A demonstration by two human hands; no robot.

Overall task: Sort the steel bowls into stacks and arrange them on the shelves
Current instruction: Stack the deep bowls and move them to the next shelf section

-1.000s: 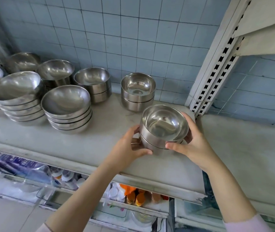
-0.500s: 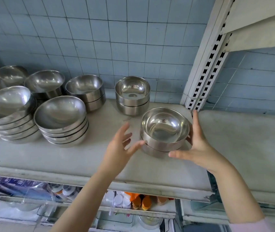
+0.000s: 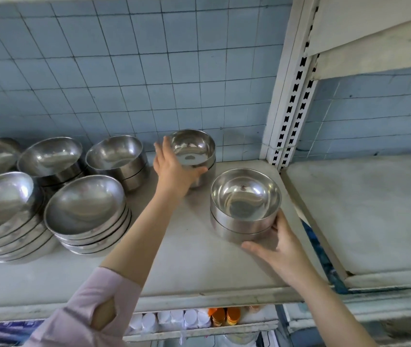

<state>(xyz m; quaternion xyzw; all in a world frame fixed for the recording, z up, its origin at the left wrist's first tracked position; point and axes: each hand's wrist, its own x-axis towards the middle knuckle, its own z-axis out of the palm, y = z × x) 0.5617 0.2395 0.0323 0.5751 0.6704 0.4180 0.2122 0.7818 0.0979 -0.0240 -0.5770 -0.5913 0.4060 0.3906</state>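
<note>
A stack of two deep steel bowls point(image 3: 245, 204) stands on the white shelf point(image 3: 187, 269) near its right end. My right hand point(image 3: 280, 246) rests against the stack's front right side, fingers fairly straight, thumb along its base. Behind it, against the tiled wall, is a second deep stack point(image 3: 203, 176). My left hand point(image 3: 174, 169) grips that stack's top bowl point(image 3: 192, 149), fingers on the left rim and thumb across the front. This bowl sits slightly tilted above the one beneath.
Two stacks of wide shallow bowls point(image 3: 84, 214) point(image 3: 1, 209) fill the shelf's left front, with deep bowl stacks point(image 3: 117, 156) point(image 3: 49, 156) behind them. A slotted white upright point(image 3: 292, 96) bounds the shelf on the right; beyond it lies another shelf point(image 3: 362, 209). Small bottles point(image 3: 199, 319) stand below.
My left hand left the near stack and reached back to take hold of the rear stack's top bowl. My right hand slid down to the near stack's front right base.
</note>
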